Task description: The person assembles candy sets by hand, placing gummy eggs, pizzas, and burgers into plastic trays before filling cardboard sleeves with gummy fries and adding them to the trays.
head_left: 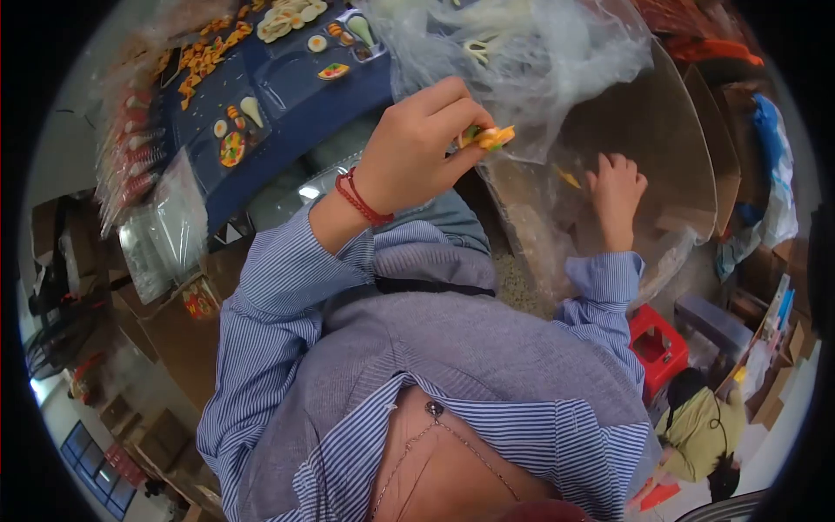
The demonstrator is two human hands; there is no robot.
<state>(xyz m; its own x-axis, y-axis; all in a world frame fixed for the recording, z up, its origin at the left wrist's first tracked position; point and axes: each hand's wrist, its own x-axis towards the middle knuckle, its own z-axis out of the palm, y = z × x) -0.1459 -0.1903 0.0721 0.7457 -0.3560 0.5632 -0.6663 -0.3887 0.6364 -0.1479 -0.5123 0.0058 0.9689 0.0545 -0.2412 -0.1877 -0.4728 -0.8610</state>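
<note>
My left hand [422, 139], with a red bracelet at its wrist, pinches small orange toy food pieces [491, 137] with bits of green. It is above the front edge of the dark blue trays [304, 122]. My right hand [617, 196] reaches over a plastic-lined cardboard box [665, 130], thumb apart from the slightly bent fingers, nothing visible in it. A yellow-orange piece [568, 177] lies left of its thumb. In the trays are a toy egg [220, 129], a colourful oval piece [232, 149] and a green-white spoon-shaped piece [251, 111].
Crumpled clear plastic [531, 61] covers the box's back left. White ring-like pieces [290, 17] and orange pieces [204, 59] lie at the trays' back. Packaged red-and-white items [139, 143] line the left side. A red stool [657, 342] and another person [704, 426] are at lower right.
</note>
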